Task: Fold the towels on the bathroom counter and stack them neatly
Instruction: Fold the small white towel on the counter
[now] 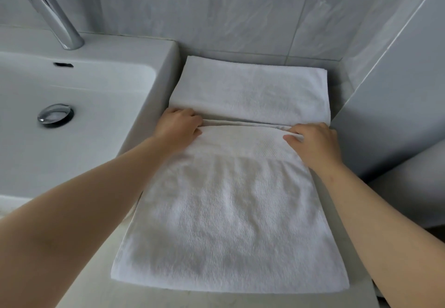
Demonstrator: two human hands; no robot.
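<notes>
Head view
Worktop: pale stone worktop [96, 293], running from the near edge to the tiled back wall, right of the basin.
Front towel: white terry towel [228, 223] with a woven band, lying flat and doubled; its near edge is close to the worktop's near edge, its far edge about mid-depth.
Back towel: folded white towel [250, 91], a thick oblong, set against the worktop's back edge, its front edge touching the far edge of the front towel.
Left hand: left hand [179, 127] at the far-left corner of the front towel; fingers curled, grasping the layered edge.
Right hand: right hand [315, 141] at the far-right corner; thumb and fingers pinching the same edge.
Arms: bare forearms reach in from the near corners, either side of the front towel.
Basin: white ceramic basin [84, 91], butting the worktop's left edge.
Fittings: chrome tap [53, 11] at the basin's back rim; chrome drain plug [55, 116] in the bowl.
Walls: grey marbled tiles [240, 7] behind and to the right.
</notes>
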